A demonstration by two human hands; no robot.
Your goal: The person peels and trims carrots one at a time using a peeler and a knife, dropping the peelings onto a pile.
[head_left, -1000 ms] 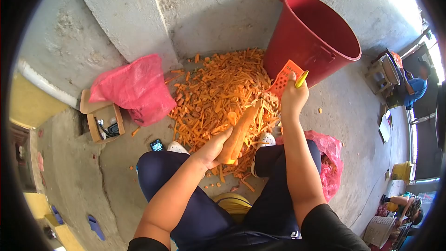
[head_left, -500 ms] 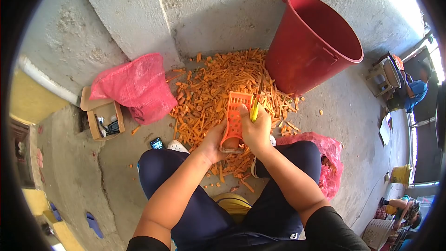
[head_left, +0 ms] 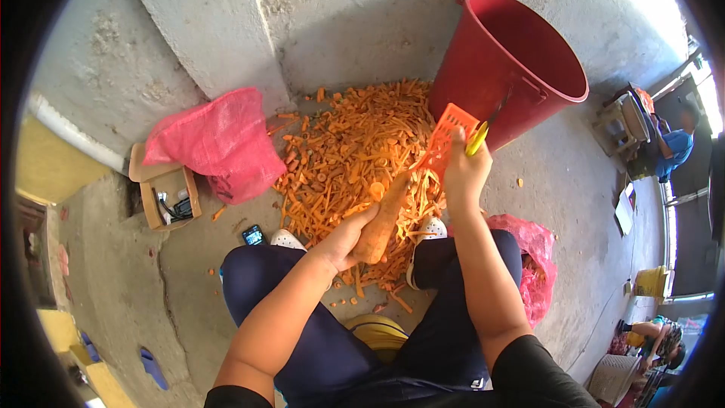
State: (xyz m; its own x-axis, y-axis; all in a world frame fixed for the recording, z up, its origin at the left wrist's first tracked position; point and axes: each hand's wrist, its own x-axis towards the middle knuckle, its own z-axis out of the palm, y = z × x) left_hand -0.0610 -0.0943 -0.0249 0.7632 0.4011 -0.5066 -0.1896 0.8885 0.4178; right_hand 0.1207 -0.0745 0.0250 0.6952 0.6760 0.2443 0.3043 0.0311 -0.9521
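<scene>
My left hand (head_left: 347, 240) is closed around the thick end of a long carrot (head_left: 383, 221), whose thin end points up and away. My right hand (head_left: 466, 174) grips an orange peeler with a slotted body (head_left: 445, 136), beyond the carrot's tip. A knife with a yellow handle (head_left: 477, 138) is also in my right hand, its dark blade pointing toward the red bin. Below both hands a large heap of orange peelings and carrot pieces (head_left: 340, 151) covers the floor.
A tall red bin (head_left: 483, 68) stands behind the heap. Left are a pink sack (head_left: 219, 143), a cardboard box (head_left: 149, 208) and a phone (head_left: 254, 235). Another pink sack (head_left: 529, 242) lies by my right knee. Two people (head_left: 677, 147) are at the far right.
The peeler first came down over the carrot near my left hand, then moved back up and right with my right hand. The carrot now shows a rougher, differently turned side.
</scene>
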